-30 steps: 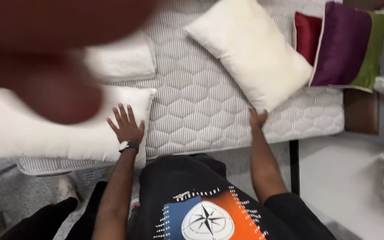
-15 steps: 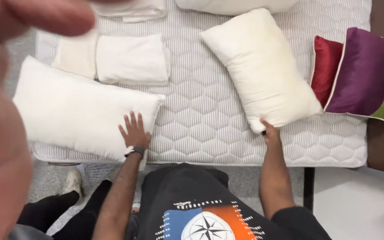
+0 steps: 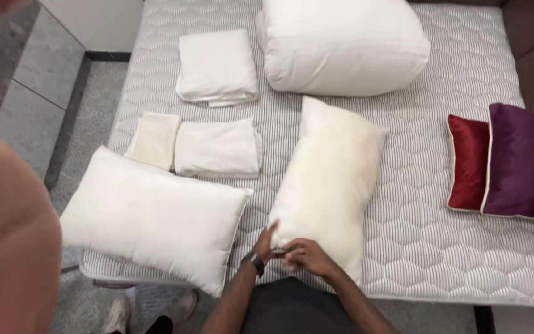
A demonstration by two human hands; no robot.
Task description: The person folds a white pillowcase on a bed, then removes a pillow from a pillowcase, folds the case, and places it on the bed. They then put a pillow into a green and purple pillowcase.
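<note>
Both hands meet at the near end of a cream pillow (image 3: 329,185) lying lengthwise in the middle of the bare quilted mattress (image 3: 415,229). The left hand (image 3: 266,238), a dark watch on its wrist, presses its open palm against the pillow's near left corner. The right hand (image 3: 304,255) is curled, fingers pinching the pillow's near edge just beside the left. To the left lies a larger white pillow (image 3: 156,216), angled, its near corner hanging over the mattress edge. Beyond it sit a small cream folded cloth (image 3: 154,139) and, touching it, a white folded cloth (image 3: 217,147); further back is another folded white sheet (image 3: 217,67). A big puffy white pillow (image 3: 344,44) sits at the far end, just past the cream pillow's top. On the right, a red cushion (image 3: 468,162) overlaps with a purple cushion (image 3: 526,162). A blurred shape fills the left edge, too close to make out.
</note>
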